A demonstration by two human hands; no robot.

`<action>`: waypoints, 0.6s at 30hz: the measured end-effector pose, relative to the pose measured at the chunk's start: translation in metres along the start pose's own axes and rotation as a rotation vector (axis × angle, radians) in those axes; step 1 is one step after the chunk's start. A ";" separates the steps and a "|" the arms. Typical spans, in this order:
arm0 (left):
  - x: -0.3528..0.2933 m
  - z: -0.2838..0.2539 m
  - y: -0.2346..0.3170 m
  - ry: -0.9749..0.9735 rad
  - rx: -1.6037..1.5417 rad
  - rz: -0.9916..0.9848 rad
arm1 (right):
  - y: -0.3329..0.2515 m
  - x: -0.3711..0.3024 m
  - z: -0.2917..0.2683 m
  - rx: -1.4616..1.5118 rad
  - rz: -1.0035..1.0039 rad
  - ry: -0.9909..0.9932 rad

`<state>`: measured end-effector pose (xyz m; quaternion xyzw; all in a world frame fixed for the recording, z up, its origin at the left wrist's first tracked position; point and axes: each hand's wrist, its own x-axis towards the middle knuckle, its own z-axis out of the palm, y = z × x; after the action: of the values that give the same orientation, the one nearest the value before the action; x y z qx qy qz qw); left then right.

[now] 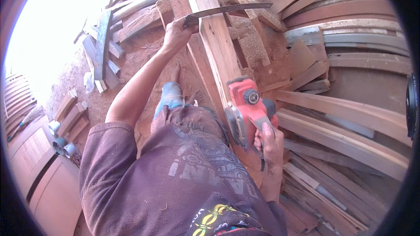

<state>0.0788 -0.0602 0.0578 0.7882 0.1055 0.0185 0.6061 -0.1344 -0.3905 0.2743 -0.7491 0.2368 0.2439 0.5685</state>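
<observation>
A long pale wooden beam (221, 46) runs away from me at the middle, resting on other timber. My left hand (178, 34) is closed on the near end of a try square (232, 8), whose thin dark metal blade lies across the beam and sticks out past its right side. My right hand (269, 142) is wrapped round the rear handle of a red electric planer (245, 94). The planer is tilted on its side at the beam's near end, with its metal sole turned left. Whether it touches the wood I cannot tell.
Stacked boards (350, 39) and long planks (345, 131) crowd the right side. Offcuts (103, 46) lie on the dusty ground (65, 72) at left, with wooden panels (57, 192) lower left. Wood shavings (253, 46) are heaped beyond the beam. My leg (168, 96) is beside it.
</observation>
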 end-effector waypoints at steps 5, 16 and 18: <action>-0.034 -0.048 -0.031 0.154 -0.206 -0.109 | -0.051 0.053 0.035 -0.017 -0.034 -0.006; -0.036 -0.112 -0.040 0.318 -0.178 -0.094 | -0.202 0.226 0.132 -0.091 -0.306 -0.105; -0.007 -0.103 -0.012 0.290 -0.090 0.011 | -0.187 0.208 0.119 -0.092 -0.238 -0.091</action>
<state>0.0538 0.0397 0.0738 0.7499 0.1867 0.1403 0.6189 0.1325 -0.2460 0.2519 -0.7856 0.1087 0.2188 0.5685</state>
